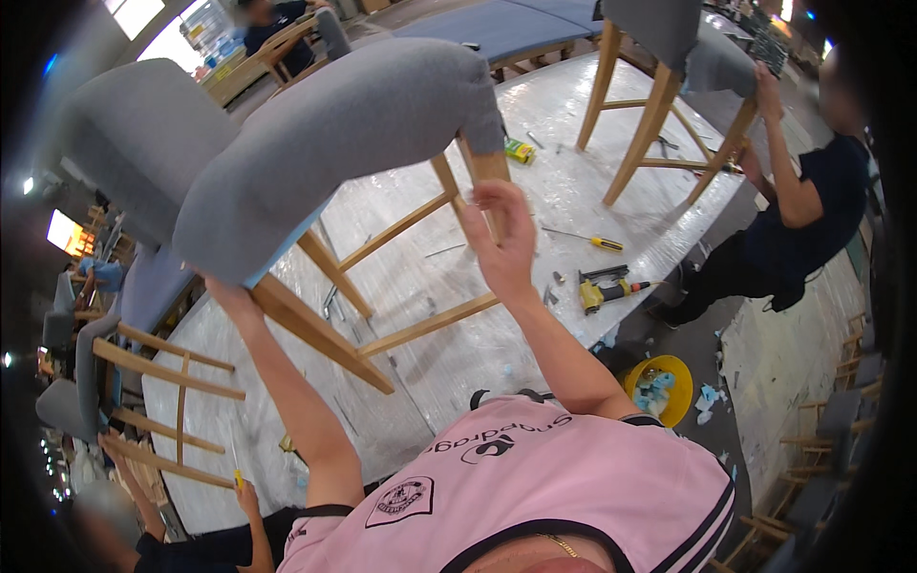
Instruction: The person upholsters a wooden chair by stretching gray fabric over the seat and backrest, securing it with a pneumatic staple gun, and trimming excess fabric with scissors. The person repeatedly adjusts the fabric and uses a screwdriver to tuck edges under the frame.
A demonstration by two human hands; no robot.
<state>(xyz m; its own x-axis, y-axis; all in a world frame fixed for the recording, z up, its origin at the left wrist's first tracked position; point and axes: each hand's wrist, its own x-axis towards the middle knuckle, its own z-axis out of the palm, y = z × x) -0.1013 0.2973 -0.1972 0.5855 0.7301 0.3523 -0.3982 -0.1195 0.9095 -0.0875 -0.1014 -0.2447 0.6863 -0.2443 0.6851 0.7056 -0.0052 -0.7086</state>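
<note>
I hold a grey upholstered chair (315, 134) with light wooden legs tipped over above the plastic-covered worktable (564, 115). My left hand (227, 294) grips the edge of the seat where a front leg meets it, its fingers partly hidden under the fabric. My right hand (501, 239) is wrapped around a wooden leg (485, 172) near the seat's far corner. Wooden stretchers run between the legs below my arms.
On the table lie a yellow nail gun (604, 288), a yellow-handled screwdriver (592, 242) and a small green box (519, 150). A person in dark clothes (798, 239) holds another grey chair (669, 57) at the right. A yellow bucket (659, 387) sits on the floor. More chairs stand at left.
</note>
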